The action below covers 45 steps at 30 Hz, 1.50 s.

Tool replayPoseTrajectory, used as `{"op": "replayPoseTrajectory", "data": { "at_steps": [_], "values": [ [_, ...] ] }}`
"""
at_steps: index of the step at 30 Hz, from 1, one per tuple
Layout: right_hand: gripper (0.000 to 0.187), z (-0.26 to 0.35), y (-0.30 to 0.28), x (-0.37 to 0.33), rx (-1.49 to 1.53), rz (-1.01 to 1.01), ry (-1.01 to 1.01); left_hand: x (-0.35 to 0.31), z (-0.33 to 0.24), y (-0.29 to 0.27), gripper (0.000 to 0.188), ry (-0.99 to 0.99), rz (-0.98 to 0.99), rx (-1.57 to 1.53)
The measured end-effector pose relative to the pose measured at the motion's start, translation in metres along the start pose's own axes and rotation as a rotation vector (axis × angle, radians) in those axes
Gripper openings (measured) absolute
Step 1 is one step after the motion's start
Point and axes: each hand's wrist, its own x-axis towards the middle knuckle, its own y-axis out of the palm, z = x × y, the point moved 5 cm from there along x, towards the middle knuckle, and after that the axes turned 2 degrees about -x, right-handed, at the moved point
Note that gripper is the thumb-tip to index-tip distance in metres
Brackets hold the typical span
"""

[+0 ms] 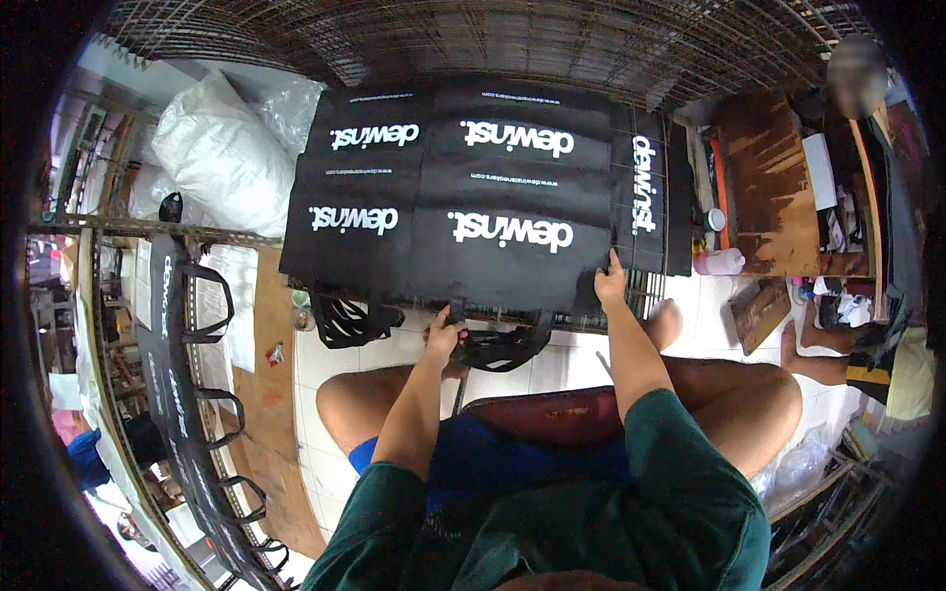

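Observation:
Black fabric bags with white printing lie flat, overlapping, on a wire rack in front of me. At the near edge of the front bag, my left hand is closed on the base of a black strap handle, which hangs below that edge. Further right, my right hand grips the same bag's near edge by its right corner, the index finger stretched along the top and the other fingers partly hidden beneath. Another bundle of black handles dangles to the left of my left hand.
More black bags with handles lie along a rack at the left. A white sack stands at the far left. Wire racks span the far side. On the right are a wooden cabinet, a pink bottle and another person's legs.

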Motion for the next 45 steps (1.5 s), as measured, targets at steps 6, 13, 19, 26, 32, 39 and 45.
{"op": "replayPoseTrajectory", "data": {
  "at_steps": [6, 13, 19, 26, 32, 39, 45],
  "values": [
    [0.058, 0.046, -0.022, -0.030, -0.333, -0.109, -0.115, 0.020, 0.018, -0.020, 0.074, 0.231, -0.312, 0.377],
    [0.051, 0.060, -0.033, -0.052, -0.358, -0.211, -0.132, -0.042, -0.046, -0.012, 0.077, 0.424, -0.568, 0.384],
    [0.043, 0.125, -0.089, -0.005, -0.145, -0.101, -0.380, -0.142, -0.130, 0.062, 0.057, 0.283, 0.194, 0.036],
    [0.046, 0.266, -0.216, 0.021, -0.432, 0.276, -0.593, -0.292, -0.099, 0.114, 0.058, 0.666, 0.665, 0.357],
    [0.049, 0.343, -0.306, -0.132, -0.362, 0.400, -0.941, -0.258, -0.008, 0.105, 0.064, 0.899, 0.466, 1.270],
    [0.059, 0.271, -0.277, -0.241, -0.347, 0.826, -0.945, -0.198, -0.009, 0.100, 0.070, 0.578, 0.392, 0.901],
    [0.059, 0.263, -0.282, -0.206, -0.384, 0.725, -0.931, -0.189, 0.001, 0.107, 0.082, 0.451, 0.400, 1.067]
  ]
}}
